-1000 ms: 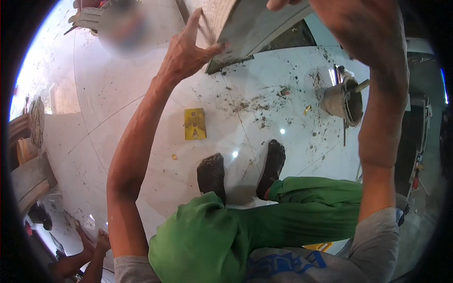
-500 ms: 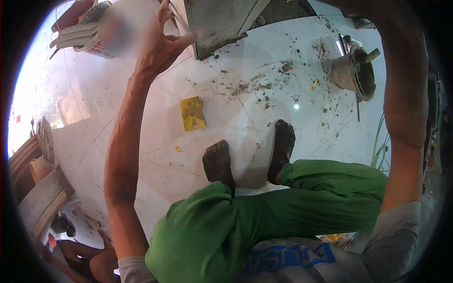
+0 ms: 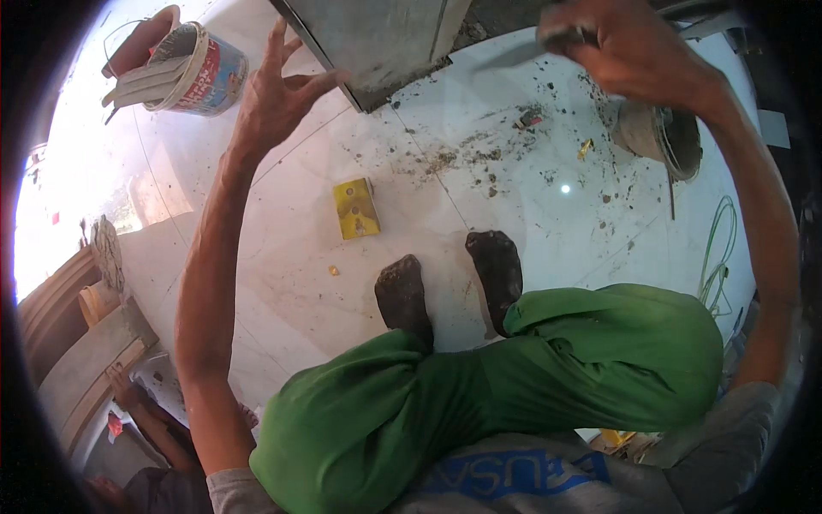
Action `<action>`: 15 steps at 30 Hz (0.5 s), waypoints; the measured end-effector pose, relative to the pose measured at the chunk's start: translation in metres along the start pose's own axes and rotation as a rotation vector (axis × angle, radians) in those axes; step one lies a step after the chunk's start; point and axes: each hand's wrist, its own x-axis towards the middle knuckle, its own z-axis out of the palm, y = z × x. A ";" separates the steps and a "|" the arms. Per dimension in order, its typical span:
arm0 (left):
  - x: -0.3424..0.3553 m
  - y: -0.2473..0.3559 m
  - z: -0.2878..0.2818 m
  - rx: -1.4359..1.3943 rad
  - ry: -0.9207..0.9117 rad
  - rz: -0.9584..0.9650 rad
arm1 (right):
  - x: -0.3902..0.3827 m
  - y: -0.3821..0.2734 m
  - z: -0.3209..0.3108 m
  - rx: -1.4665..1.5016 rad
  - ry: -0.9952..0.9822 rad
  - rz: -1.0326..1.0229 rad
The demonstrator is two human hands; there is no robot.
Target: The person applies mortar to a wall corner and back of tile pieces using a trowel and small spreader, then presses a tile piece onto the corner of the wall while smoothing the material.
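Note:
A grey, cement-smeared slab (image 3: 385,51) stands at the top middle, its lower edge crusted with mortar. My left hand (image 3: 278,103) is at its left side, fingers spread, the thumb reaching the slab's edge. To the right of the slab, my right hand (image 3: 612,51) is closed round the handle of a trowel. The blade of this trowel (image 3: 514,58) points left toward the slab and is blurred by motion. On the floor between my arms lies a yellow box (image 3: 356,209) with dark round marks.
A bucket (image 3: 214,81) holding grey strips stands top left. A mortar-stained bucket (image 3: 642,133) lies tipped under my right forearm. Mortar crumbs (image 3: 479,158) litter the white floor (image 3: 291,257). Green cord (image 3: 719,257) is coiled at right. Another person's hand (image 3: 124,385) touches a grey board (image 3: 94,355).
My right hand has come into view at the top with the trowel. My left hand has shifted slightly left and down. My right foot has moved left; the other person's hand has reached the board.

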 end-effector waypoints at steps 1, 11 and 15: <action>0.002 0.001 -0.002 -0.030 -0.034 -0.007 | 0.001 0.007 0.007 0.001 0.012 -0.009; 0.006 0.018 0.001 -0.004 -0.087 -0.165 | 0.062 0.010 0.170 0.274 -0.238 -0.415; 0.008 0.022 0.000 0.100 -0.104 -0.139 | 0.056 0.000 0.221 0.360 -0.288 -0.555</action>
